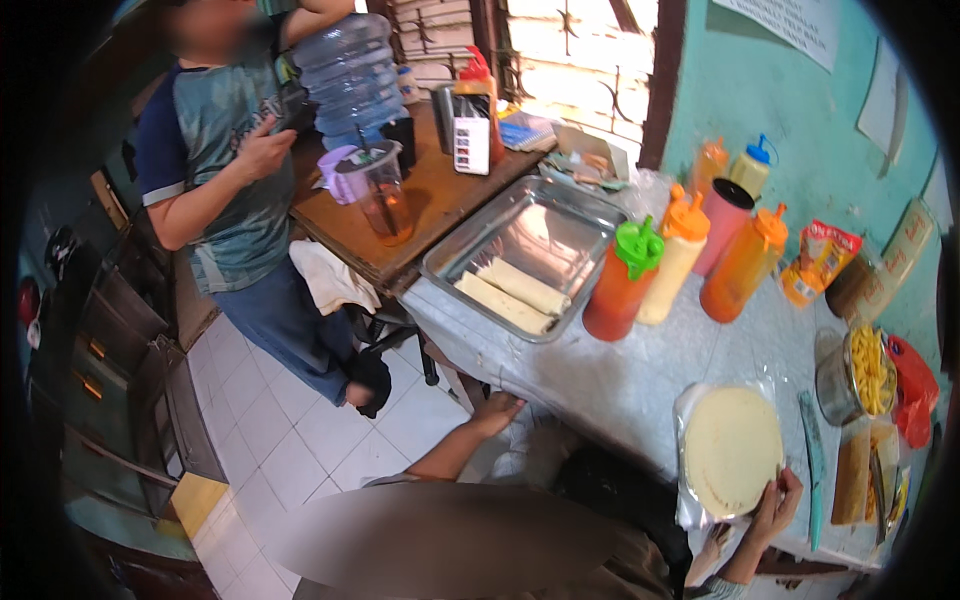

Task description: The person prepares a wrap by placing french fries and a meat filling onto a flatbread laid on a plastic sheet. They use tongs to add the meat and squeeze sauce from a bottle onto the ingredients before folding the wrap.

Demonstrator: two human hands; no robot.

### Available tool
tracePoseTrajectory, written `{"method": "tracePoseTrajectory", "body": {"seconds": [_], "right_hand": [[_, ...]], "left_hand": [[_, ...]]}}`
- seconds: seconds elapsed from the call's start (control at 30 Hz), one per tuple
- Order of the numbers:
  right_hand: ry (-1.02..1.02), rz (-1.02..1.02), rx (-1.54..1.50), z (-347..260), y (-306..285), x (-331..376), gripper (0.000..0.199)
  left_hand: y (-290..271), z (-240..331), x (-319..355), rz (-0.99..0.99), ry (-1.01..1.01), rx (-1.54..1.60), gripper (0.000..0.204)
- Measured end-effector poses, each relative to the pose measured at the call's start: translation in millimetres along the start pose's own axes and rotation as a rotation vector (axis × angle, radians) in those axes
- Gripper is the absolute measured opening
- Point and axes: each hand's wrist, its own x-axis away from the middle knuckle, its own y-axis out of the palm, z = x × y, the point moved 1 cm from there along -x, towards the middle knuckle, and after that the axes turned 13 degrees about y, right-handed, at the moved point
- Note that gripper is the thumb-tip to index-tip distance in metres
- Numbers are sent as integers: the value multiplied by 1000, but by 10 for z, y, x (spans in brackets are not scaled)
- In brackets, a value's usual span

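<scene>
On the table's near right side lies a stack of round, pale flatbread wrappers (735, 450) on a clear plastic sheet. My right hand (778, 503) is at the stack's lower right edge, thumb and fingers pinching the rim of a wrapper. My left hand (497, 412) is by the table's front edge, away from the food, with its fingers loosely extended and nothing seen in them. Two rolled wrappers (522, 288) lie side by side in a shallow metal tray (450, 235) farther left.
Sauce bottles (625, 280) stand between tray and wall. At right are a metal bowl (838, 385) of yellow strips, a turquoise-handled tool (812, 470) and a wooden box (853, 475). A person (235, 170) holding a phone stands beside the wooden table (440, 215), which bears a jug (385, 195).
</scene>
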Motion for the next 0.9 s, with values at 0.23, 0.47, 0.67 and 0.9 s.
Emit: {"method": "tracePoseTrajectory", "body": {"seconds": [0.23, 0.47, 0.67, 0.9], "right_hand": [[-7, -2, -18, -19, 19, -39, 29], [-128, 95, 108, -30, 39, 16, 27], [-187, 168, 185, -217, 41, 18, 29], [-114, 207, 144, -327, 71, -30, 27]], "left_hand": [[550, 613, -909, -263, 92, -171, 44], [898, 1198, -1373, -321, 262, -301, 49], [940, 1135, -1092, -318, 399, -453, 53], [525, 924, -342, -140, 211, -365, 52]]}}
